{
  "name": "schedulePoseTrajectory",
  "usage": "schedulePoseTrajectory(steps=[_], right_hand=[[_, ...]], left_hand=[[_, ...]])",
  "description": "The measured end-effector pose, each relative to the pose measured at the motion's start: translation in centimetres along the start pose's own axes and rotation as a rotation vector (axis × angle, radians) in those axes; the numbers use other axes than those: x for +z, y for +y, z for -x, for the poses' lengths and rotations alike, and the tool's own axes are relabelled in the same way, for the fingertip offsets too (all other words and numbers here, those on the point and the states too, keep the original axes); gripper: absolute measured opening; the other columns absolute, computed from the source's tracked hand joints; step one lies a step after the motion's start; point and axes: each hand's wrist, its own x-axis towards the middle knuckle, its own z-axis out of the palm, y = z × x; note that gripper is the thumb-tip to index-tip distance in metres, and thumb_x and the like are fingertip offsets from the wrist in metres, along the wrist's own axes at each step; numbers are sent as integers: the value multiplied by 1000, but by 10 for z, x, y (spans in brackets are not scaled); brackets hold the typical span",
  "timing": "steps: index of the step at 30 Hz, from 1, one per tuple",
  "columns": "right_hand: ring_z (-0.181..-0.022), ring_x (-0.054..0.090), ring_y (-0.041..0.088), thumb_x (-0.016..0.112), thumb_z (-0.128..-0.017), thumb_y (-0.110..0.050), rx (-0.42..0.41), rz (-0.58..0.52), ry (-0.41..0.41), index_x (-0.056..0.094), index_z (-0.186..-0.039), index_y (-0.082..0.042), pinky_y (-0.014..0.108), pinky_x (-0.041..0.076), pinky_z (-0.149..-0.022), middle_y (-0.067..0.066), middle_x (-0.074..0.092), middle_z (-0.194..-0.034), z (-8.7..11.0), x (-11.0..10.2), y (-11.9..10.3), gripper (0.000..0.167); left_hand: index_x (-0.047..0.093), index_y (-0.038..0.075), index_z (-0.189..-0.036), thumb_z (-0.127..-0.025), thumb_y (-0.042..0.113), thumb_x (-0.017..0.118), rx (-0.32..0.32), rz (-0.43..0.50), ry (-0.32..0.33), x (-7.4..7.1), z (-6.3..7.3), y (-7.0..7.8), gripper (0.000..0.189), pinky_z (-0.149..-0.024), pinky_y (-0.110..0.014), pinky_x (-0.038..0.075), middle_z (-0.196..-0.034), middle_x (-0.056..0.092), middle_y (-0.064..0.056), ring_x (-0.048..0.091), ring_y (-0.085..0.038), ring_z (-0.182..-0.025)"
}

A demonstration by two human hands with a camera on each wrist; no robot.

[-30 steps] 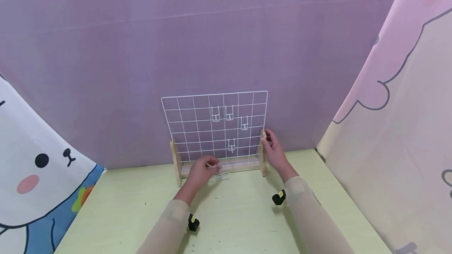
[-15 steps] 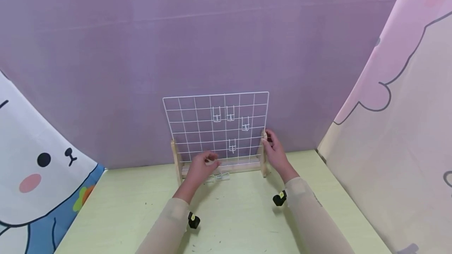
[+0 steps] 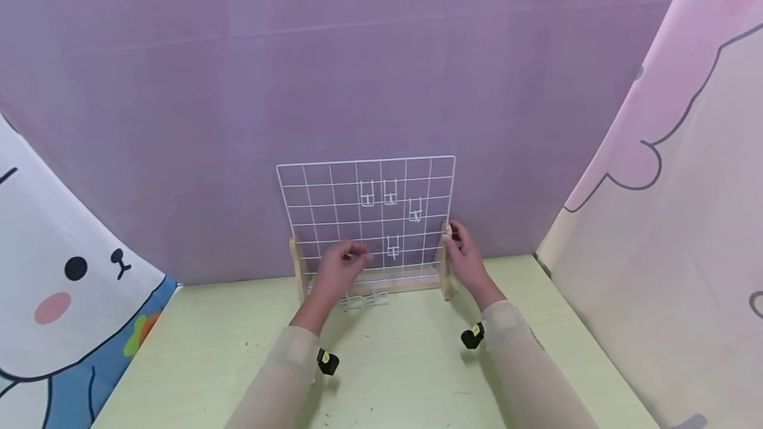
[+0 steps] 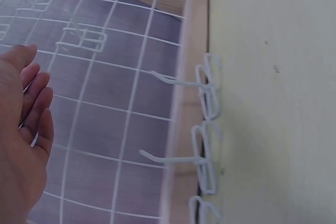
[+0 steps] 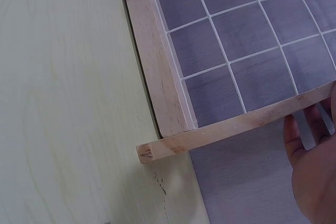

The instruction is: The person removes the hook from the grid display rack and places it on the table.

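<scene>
A white wire grid panel (image 3: pixel 342 214) stands in a wooden base, with several white wire hooks (image 3: pixel 390 194) hanging on it. My left hand (image 3: pixel 340 270) is in front of the panel's lower middle, its fingers bent and thumb close to them. Whether it pinches anything I cannot tell. My right hand (image 3: pixel 467 263) grips the base's right wooden post (image 5: pixel 226 129), with fingers behind it in the right wrist view. Along the base's front edge lie loose wire hooks (image 4: pixel 208 90), each with a prong pointing towards the panel.
The rack stands at the back of the pale table (image 3: pixel 405 369), against a purple backdrop (image 3: pixel 381 85). Printed cloths hang at both sides, a white cartoon animal (image 3: pixel 65 310) at left. Black cameras (image 3: pixel 473 336) sit on the wrists.
My left hand has risen from the loose hooks at the base to the lower grid, uncovering hooks on the table. My right hand stays on the post.
</scene>
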Motion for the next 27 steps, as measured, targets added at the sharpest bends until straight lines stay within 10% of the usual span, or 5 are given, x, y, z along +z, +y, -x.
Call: schedulePoseTrajectory(steps=[18, 27], right_hand=[[-136, 54, 48, 49, -120, -23, 33, -17, -11, 38, -170, -15, 64, 50, -114, 27, 52, -149, 0, 1, -4, 51], [-128, 58, 46, 51, -118, -12, -32, 26, -26, 42, -163, 1, 55, 56, -105, 30, 58, -141, 19, -3, -52, 48]], left_hand=[[76, 2, -122, -101, 26, 85, 36, 96, 116, -2, -17, 30, 33, -99, -45, 58, -114, 74, -2, 67, -24, -107], [73, 5, -126, -101, 28, 84, 86, 131, 187, -5, -25, 47, 37, -94, -41, 57, -113, 74, 0, 65, -23, -105]])
